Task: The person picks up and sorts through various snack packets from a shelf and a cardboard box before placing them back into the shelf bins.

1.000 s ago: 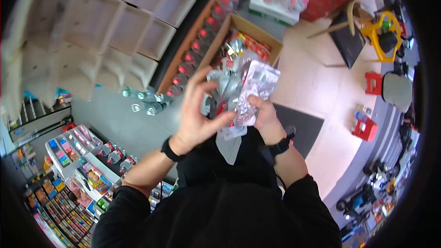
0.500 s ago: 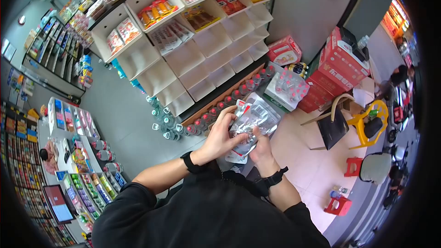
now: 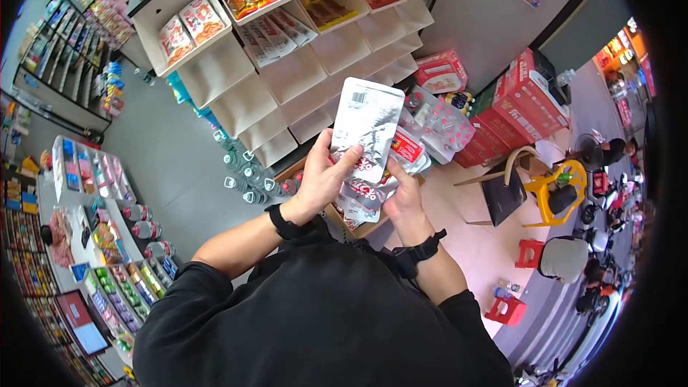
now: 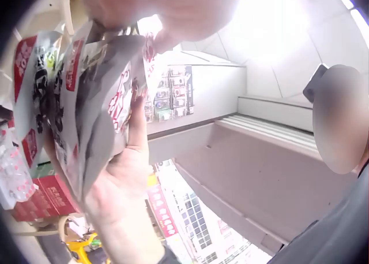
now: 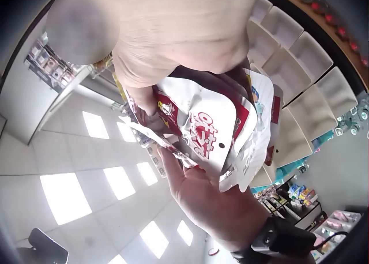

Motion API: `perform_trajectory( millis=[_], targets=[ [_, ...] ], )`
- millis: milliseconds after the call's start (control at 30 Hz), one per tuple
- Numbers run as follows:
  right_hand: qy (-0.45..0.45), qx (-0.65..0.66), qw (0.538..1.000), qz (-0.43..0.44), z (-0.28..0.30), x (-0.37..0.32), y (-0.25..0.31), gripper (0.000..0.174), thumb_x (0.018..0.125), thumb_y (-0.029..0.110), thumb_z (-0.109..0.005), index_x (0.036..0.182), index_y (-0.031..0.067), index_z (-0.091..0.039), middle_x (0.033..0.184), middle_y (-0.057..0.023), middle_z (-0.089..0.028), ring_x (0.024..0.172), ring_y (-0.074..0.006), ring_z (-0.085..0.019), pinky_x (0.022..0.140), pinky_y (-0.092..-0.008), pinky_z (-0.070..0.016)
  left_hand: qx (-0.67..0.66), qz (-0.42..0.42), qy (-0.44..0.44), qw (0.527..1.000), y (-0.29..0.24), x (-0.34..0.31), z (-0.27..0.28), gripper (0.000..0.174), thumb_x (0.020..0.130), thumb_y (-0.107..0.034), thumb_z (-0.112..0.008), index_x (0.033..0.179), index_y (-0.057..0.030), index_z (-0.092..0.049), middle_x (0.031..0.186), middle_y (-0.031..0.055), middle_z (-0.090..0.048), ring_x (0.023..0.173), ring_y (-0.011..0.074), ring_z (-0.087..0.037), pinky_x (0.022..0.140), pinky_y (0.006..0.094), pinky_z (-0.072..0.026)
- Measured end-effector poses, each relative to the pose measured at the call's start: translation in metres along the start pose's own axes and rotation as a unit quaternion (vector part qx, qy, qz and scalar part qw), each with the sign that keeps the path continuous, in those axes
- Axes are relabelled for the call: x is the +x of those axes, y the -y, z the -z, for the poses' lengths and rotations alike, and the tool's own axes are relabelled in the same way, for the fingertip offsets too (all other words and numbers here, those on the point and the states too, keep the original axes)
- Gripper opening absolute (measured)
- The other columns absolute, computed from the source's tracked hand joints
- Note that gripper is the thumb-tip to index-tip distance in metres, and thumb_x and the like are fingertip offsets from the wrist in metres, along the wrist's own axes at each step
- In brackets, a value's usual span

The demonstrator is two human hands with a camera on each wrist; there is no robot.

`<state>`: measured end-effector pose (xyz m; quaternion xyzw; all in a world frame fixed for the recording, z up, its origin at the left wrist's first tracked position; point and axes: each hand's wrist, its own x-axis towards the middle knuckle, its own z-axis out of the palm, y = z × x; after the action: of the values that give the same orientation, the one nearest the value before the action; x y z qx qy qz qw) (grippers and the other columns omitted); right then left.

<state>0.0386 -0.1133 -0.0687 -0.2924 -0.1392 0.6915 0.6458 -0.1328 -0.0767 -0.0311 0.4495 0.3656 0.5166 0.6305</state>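
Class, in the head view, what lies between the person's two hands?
A stack of silver snack packets, gripped between the left hand and right hand; the head view shows it.

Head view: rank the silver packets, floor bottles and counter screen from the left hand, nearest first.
1. silver packets, held in the left hand.
2. floor bottles, on the ground to its left.
3. counter screen, far lower left.
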Motion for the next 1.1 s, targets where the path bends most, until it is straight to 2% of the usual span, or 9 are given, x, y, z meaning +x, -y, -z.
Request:
perform_trajectory(
  millis=[233, 467, 667, 733, 800, 867, 933, 1033, 1100],
  targets=[
    [-0.024, 0.028, 0.999, -0.017, -0.034, 0.056, -0.041, 0.049, 0.094, 0.012, -0.072, 0.14, 0.0035, -0.055, 0.133, -0.0128, -0.066, 0.122, -0.0283, -0.065, 0.107, -0.0461, -0.0526, -0.183, 0.075, 0.003, 0.98, -0.04, 0.048, 0.062, 0.037, 0.1, -0.01, -0.07, 0.13, 0.003, -0.053, 0.12, 0.0117, -0.068, 0.109, 0.0158, -0.067, 0.097, 0.0323, -0.0557],
    [0.006, 0.008, 0.999, -0.053, -0.047, 0.087, -0.056, 0.057, 0.095, 0.021, -0.071, 0.145, 0.0026, -0.05, 0.136, -0.0159, -0.064, 0.125, -0.032, -0.063, 0.109, -0.0495, -0.0506, -0.231, 0.111, 0.019, 0.966, -0.054, 0.065, 0.1, 0.045, 0.099, -0.009, -0.069, 0.139, 0.0018, -0.051, 0.131, 0.012, -0.066, 0.117, 0.0182, -0.065, 0.104, 0.0359, -0.053],
    [0.038, 0.035, 0.988, -0.143, -0.034, 0.103, -0.051, 0.063, 0.092, 0.028, -0.075, 0.144, 0.0021, -0.051, 0.137, -0.0184, -0.064, 0.127, -0.0357, -0.062, 0.111, -0.0536, -0.0479, -0.21, 0.033, 0.001, 0.977, -0.072, 0.052, 0.105, 0.047, 0.101, -0.015, -0.069, 0.143, -0.0051, -0.05, 0.13, 0.0049, -0.065, 0.117, 0.0137, -0.062, 0.103, 0.0326, -0.0498],
    [0.035, 0.011, 0.993, -0.114, -0.026, 0.101, -0.045, 0.062, 0.091, 0.029, -0.076, 0.143, 0.0029, -0.053, 0.135, -0.017, -0.065, 0.125, -0.0344, -0.063, 0.11, -0.0528, -0.0489, -0.207, -0.022, -0.012, 0.978, -0.068, 0.051, 0.115, 0.041, 0.102, -0.013, -0.067, 0.14, -0.0051, -0.053, 0.128, 0.0056, -0.067, 0.116, 0.0149, -0.063, 0.102, 0.0343, -0.05],
    [0.045, 0.007, 0.991, -0.124, -0.021, 0.097, -0.033, 0.063, 0.09, 0.031, -0.077, 0.142, 0.0036, -0.054, 0.133, -0.0159, -0.066, 0.122, -0.0333, -0.064, 0.109, -0.0517, -0.0497, -0.089, -0.081, -0.001, 0.993, -0.064, 0.05, 0.146, 0.031, 0.101, -0.009, -0.068, 0.13, -0.0039, -0.062, 0.127, 0.0078, -0.068, 0.117, 0.0168, -0.064, 0.102, 0.035, -0.0502],
    [0.024, -0.001, 0.993, -0.116, -0.011, 0.095, -0.02, 0.066, 0.089, 0.032, -0.079, 0.143, 0.0041, -0.053, 0.133, -0.0153, -0.066, 0.122, -0.0328, -0.064, 0.108, -0.051, -0.0501, 0.193, -0.212, 0.001, 0.958, -0.082, 0.057, 0.179, 0.023, 0.09, 0.003, -0.069, 0.112, -0.0042, -0.073, 0.127, 0.0122, -0.071, 0.122, 0.0233, -0.064, 0.105, 0.0362, -0.0495],
    [0.022, -0.001, 0.994, -0.105, -0.007, 0.091, -0.009, 0.068, 0.087, 0.032, -0.08, 0.143, 0.0051, -0.053, 0.133, -0.0139, -0.066, 0.121, -0.0324, -0.064, 0.108, -0.0506, -0.0496, 0.303, -0.238, -0.009, 0.923, -0.082, 0.07, 0.231, 0.035, 0.08, 0.013, -0.069, 0.111, -0.0021, -0.074, 0.127, 0.0158, -0.071, 0.127, 0.0286, -0.062, 0.111, 0.0405, -0.0472],
    [0.01, -0.009, 0.997, -0.081, 0.013, 0.09, 0.004, 0.069, 0.087, 0.033, -0.08, 0.144, 0.0069, -0.052, 0.136, -0.0125, -0.064, 0.124, -0.0316, -0.062, 0.11, -0.0507, -0.0481, 0.476, -0.267, -0.077, 0.834, -0.081, 0.106, 0.296, 0.038, 0.078, 0.017, -0.061, 0.106, -0.0055, -0.073, 0.121, 0.012, -0.074, 0.136, 0.0365, -0.057, 0.113, 0.0433, -0.046],
    [0.005, -0.003, 0.997, -0.074, 0.014, 0.087, 0.009, 0.068, 0.087, 0.032, -0.079, 0.144, 0.0073, -0.052, 0.136, -0.012, -0.065, 0.124, -0.0313, -0.062, 0.11, -0.0508, -0.048, 0.471, -0.247, -0.095, 0.841, -0.075, 0.142, 0.327, 0.034, 0.078, 0.018, -0.057, 0.101, -0.0053, -0.069, 0.112, 0.0118, -0.074, 0.122, 0.0317, -0.064, 0.11, 0.0426, -0.0477]
  ],
)
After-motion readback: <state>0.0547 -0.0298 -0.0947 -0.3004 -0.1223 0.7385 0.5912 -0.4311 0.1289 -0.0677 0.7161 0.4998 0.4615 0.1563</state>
